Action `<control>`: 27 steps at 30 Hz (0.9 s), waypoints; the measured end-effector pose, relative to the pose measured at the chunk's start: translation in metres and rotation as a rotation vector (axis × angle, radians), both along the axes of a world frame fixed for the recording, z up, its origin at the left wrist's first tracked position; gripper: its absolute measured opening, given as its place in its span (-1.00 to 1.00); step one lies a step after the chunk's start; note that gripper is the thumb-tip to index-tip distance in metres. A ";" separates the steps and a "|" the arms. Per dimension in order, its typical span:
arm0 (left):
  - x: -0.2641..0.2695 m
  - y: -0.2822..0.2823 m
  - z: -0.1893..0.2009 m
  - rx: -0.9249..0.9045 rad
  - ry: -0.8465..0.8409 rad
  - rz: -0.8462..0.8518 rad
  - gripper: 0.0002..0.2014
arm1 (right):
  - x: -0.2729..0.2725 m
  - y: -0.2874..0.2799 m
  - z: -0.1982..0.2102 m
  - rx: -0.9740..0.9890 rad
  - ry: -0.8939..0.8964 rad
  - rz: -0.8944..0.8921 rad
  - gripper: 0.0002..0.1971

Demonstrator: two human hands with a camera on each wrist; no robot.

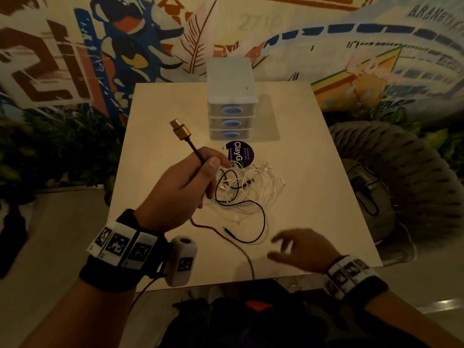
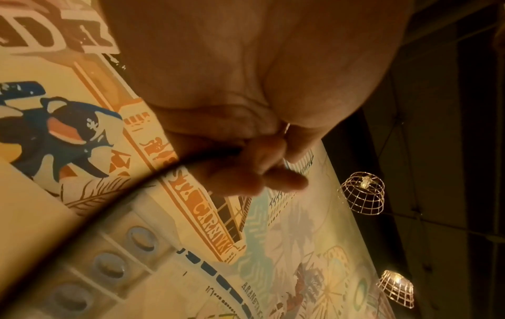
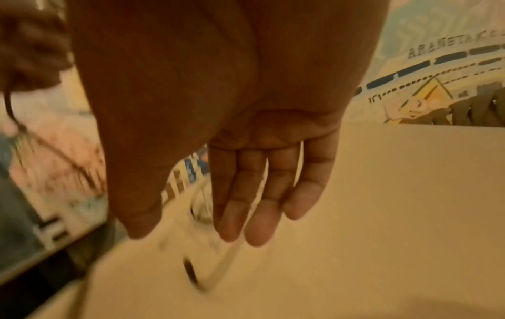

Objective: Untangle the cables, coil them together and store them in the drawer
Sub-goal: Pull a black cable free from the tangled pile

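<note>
My left hand [image 1: 185, 182] is raised above the table and grips a black cable [image 1: 195, 151] just below its gold plug [image 1: 178, 129], which points up and away. In the left wrist view the curled fingers [image 2: 246, 164] close round that dark cable [image 2: 117, 205]. A tangle of thin white cables [image 1: 256, 182] and black cable loops [image 1: 261, 217] lies on the pale table [image 1: 313, 159]. My right hand [image 1: 298, 247] hovers near the front edge with straight fingers [image 3: 254, 194], holding nothing. A small translucent three-drawer unit [image 1: 232, 114] stands at the back, all drawers closed.
A round dark sticker [image 1: 238, 153] lies between the drawer unit and the tangle. One brown cable [image 1: 246, 257] trails over the table's front edge. A woven chair [image 1: 401, 177] stands to the right, a mural wall behind. A dark bag [image 1: 238, 320] sits below the front edge.
</note>
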State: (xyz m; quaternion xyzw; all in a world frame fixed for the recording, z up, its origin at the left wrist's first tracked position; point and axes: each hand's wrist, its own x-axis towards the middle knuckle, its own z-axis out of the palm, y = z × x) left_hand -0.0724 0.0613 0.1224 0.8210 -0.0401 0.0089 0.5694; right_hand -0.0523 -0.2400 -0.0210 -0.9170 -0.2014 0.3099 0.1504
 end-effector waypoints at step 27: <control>0.066 -0.068 -0.042 -0.033 0.265 0.040 -0.78 | 0.126 0.054 0.077 0.973 0.085 -0.199 -0.73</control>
